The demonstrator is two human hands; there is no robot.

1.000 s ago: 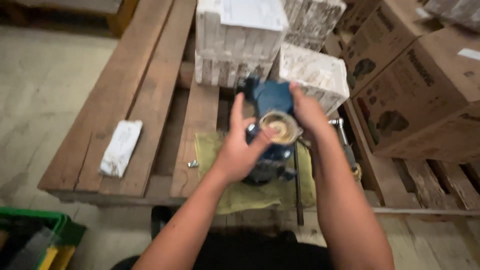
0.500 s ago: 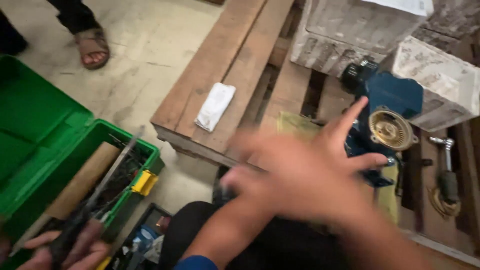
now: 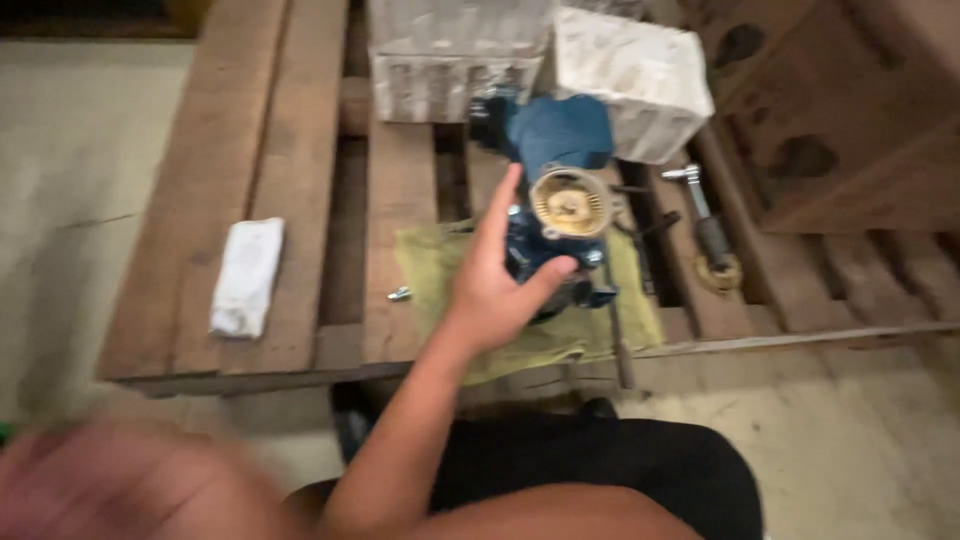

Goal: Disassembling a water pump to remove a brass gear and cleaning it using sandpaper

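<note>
1. Head view, the only one. The pump (image 3: 560,135), blue with a round brass-coloured face (image 3: 570,203), stands on a yellowish cloth (image 3: 430,265) spread over a wooden pallet (image 3: 290,150). It is near the pallet's front edge, just in front of two white foam blocks (image 3: 630,80).
2. Left hand (image 3: 490,290): spread, not closed round anything. The fingers lie up along the pump's left side and the thumb presses against the lower body, under the brass face.
3. Right hand: a blurred skin-coloured shape at the lower left (image 3: 100,480) may be it. Its state cannot be read.
4. Around the pump: a small bolt (image 3: 399,294) on the plank just left of the cloth, and a thin dark rod (image 3: 617,330) along the cloth's right edge. A metal tool (image 3: 700,215) lies in a gap to the right. A white rag (image 3: 247,275) lies well apart to the left, and cardboard boxes (image 3: 830,120) are at the far right.
5. Judgement: the hand reads as steadying the pump. To do that well, keep the palm low on the heavy body, not on the brass face. Press down into the cloth so the base cannot slide toward a gap between planks. Keep the bolt in sight, as it lies close to one.
</note>
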